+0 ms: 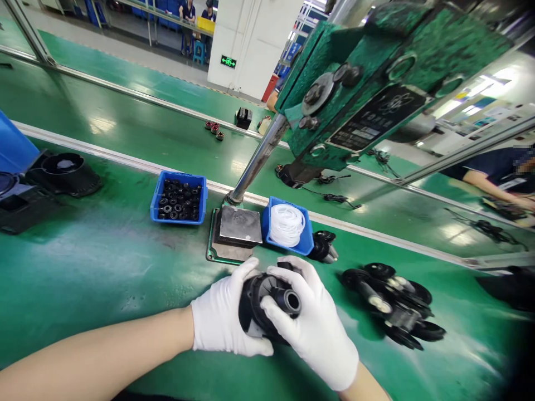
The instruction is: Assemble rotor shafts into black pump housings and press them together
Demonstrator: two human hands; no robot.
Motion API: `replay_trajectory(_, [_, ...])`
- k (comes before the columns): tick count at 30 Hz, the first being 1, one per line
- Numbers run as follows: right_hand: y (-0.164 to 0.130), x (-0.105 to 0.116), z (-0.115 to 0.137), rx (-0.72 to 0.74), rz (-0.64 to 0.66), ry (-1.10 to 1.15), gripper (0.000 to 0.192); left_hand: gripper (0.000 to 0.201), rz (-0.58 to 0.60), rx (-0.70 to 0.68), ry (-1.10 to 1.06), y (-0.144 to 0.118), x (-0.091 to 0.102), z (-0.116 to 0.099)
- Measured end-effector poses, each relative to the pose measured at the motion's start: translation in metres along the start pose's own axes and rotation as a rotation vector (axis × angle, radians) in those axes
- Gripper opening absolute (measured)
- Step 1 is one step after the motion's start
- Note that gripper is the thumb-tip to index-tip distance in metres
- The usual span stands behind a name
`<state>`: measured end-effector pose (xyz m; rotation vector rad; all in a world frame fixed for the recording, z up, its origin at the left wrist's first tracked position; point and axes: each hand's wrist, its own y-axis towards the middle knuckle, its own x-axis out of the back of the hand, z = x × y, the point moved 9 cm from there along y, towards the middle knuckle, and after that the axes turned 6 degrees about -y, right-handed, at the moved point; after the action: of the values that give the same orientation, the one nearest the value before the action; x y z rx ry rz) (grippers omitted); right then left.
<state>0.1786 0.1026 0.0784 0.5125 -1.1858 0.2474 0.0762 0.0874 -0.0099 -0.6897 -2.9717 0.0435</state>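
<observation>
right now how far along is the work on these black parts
Possibly done: a pile of black parts lies on the bench to the right, though whether they are finished cannot be told. In hand: the left hand and right hand both grip one black part in front of the press plate. Left: the ring bin and the white-ring bin both hold stock.

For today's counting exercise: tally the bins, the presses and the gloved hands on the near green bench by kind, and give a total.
Blue bins: 2, one of black rings, one of white rings
Green press machine: 1
White-gloved hands: 2, left hand and right hand, both gripping one black round part
Total: 5
</observation>
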Motion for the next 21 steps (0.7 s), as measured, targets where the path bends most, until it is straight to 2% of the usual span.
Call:
replay_trajectory(3, [-0.001, -0.001, -0.001, -0.010, 0.007, 0.004, 0.033, 0.127, -0.010, -0.035, 0.007, 0.000, 0.001, -0.002])
replay_trajectory(6, [-0.002, -0.003, -0.001, -0.012, 0.001, 0.018, 0.037, 0.113, -0.013, -0.238, 0.045, 0.000, 0.002, -0.020])
replay_trajectory(9, [-0.003, -0.006, -0.002, -0.031, -0.009, 0.052, 0.050, 0.101, 0.007, -0.399, 0.108, -0.001, -0.001, -0.034])
replay_trajectory(13, [-0.004, -0.015, -0.001, -0.054, -0.023, 0.105, 0.063, 0.088, -0.048, -0.446, 0.168, 0.000, -0.004, -0.037])
replay_trajectory(16, [0.000, -0.014, -0.004, -0.070, -0.006, 0.134, 0.070, 0.087, -0.114, -0.452, 0.199, -0.004, -0.002, -0.039])
replay_trajectory(18, [0.008, 0.000, -0.003, -0.014, 0.031, 0.177, 0.072, 0.085, -0.148, -0.429, 0.221, -0.008, 0.004, -0.048])
replay_trajectory(19, [0.013, 0.015, -0.003, 0.027, 0.021, 0.208, 0.069, 0.084, -0.164, -0.414, 0.229, -0.011, 0.010, -0.056])
replay_trajectory(21, [0.026, 0.065, -0.006, 0.074, -0.104, 0.272, 0.054, 0.080, -0.213, -0.379, 0.251, -0.014, 0.028, -0.076])
